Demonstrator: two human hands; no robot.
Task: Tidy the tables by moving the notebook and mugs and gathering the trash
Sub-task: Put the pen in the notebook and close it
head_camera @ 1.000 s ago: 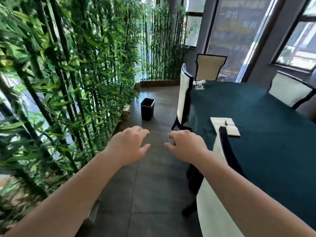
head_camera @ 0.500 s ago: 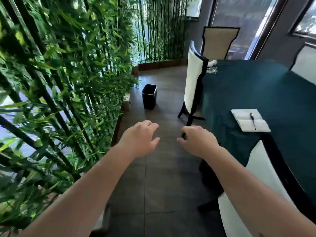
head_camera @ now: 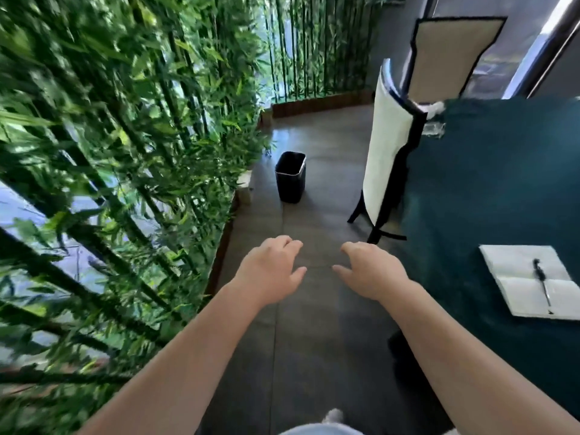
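Observation:
An open white notebook (head_camera: 530,284) with a black pen (head_camera: 542,279) across it lies on the teal tablecloth (head_camera: 496,189) at the right. White crumpled trash (head_camera: 437,106) and a clear glass item (head_camera: 434,129) sit at the table's far corner. A black waste bin (head_camera: 290,176) stands on the floor ahead. My left hand (head_camera: 270,271) and my right hand (head_camera: 372,270) hang over the floor, palms down, fingers loosely apart, holding nothing. No mugs are in view.
A bamboo screen (head_camera: 110,183) lines the left side in a wooden planter. A white chair (head_camera: 387,152) stands at the table's near side, a beige chair (head_camera: 452,54) behind. Grey floor tiles (head_camera: 310,340) form an aisle between.
The view has advanced along the aisle; the bin, chair and notebook appear closer and larger. The near chair has left the frame. Both hands stay empty in front.

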